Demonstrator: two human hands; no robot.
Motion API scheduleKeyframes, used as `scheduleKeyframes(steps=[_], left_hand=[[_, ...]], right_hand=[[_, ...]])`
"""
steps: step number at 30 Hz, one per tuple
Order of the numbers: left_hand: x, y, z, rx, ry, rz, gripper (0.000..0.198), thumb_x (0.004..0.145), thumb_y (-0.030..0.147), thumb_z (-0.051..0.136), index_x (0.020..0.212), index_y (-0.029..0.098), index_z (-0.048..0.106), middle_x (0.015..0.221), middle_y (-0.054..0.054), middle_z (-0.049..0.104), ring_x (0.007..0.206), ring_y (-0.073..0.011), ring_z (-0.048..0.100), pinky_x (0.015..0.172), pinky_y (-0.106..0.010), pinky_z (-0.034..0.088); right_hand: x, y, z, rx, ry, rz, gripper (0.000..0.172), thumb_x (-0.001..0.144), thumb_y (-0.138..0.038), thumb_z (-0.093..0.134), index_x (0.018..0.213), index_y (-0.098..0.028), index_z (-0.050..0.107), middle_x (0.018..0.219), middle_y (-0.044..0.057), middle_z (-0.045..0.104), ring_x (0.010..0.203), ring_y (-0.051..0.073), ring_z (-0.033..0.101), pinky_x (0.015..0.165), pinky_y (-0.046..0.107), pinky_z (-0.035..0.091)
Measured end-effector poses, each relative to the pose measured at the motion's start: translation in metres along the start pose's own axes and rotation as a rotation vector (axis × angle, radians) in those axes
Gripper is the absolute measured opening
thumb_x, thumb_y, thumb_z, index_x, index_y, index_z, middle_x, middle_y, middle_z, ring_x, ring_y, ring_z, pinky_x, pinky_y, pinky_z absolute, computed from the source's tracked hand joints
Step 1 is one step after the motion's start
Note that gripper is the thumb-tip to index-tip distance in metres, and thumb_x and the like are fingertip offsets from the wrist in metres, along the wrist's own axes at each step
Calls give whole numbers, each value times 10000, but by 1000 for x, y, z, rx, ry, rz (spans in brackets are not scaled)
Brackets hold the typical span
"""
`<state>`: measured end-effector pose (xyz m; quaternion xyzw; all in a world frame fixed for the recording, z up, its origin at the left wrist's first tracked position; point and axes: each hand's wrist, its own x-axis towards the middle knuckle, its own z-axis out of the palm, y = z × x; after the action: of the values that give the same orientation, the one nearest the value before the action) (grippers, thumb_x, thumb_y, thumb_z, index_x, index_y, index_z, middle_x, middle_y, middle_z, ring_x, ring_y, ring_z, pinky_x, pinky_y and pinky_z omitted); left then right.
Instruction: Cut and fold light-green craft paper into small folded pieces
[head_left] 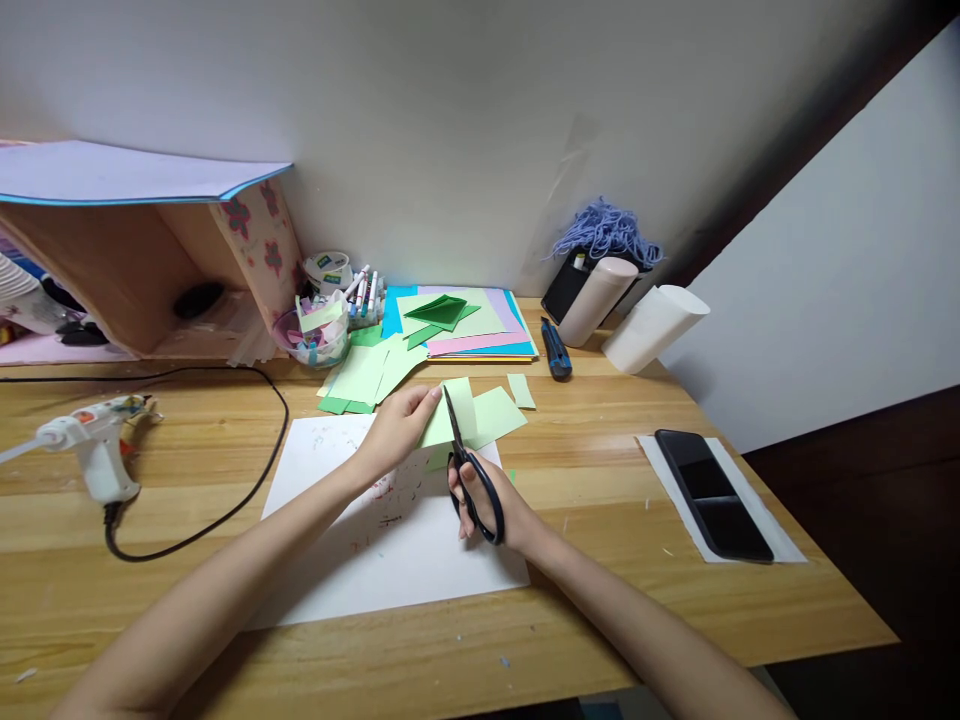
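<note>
My left hand [403, 425] pinches a light green sheet of paper [436, 428] by its left side, above a white sheet [420, 570] marked with small coloured stains. In my right hand [487, 500] is a pair of black-handled scissors [491, 505], fingers through the loops. Its blades point away from me and lie across the green paper, which curls up on the right of them. Under and beyond the held paper lies another light green piece [496, 415], and a small cut strip [521, 391] is just to its right.
At left lies a white glue gun [105, 455] with a looping black cord [287, 410]. Behind my hands are stacked coloured papers [480, 345], a tub of scraps [319, 335] and markers [364, 295]. A utility knife [556, 350], paper rolls [656, 328] and a phone [712, 495] are at right.
</note>
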<state>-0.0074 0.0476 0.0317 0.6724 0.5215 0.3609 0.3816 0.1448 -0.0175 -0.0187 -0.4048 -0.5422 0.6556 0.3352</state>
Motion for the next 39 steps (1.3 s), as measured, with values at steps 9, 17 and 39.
scheduleKeyframes(steps=[9,17,39], left_hand=[[-4,3,4,-40,7,-15,364,847,453,357,616,173,386,589,35,359,574,-103,348,530,-217,281],[-6,5,7,-118,-32,-47,369,842,464,369,621,170,394,595,37,359,570,-97,342,518,-213,283],[9,0,-18,-34,114,-44,369,812,455,395,576,172,386,554,38,316,532,-94,306,500,-219,248]], right_hand=[[-2,1,2,-31,58,-24,421,791,-608,405,771,-188,412,581,-76,401,337,52,460,325,176,408],[-2,-2,2,-57,53,-42,451,784,-640,373,796,-191,403,613,-74,401,329,40,459,320,161,398],[9,-4,-9,234,101,20,578,644,-754,436,734,-183,431,515,-87,389,276,59,425,292,206,411]])
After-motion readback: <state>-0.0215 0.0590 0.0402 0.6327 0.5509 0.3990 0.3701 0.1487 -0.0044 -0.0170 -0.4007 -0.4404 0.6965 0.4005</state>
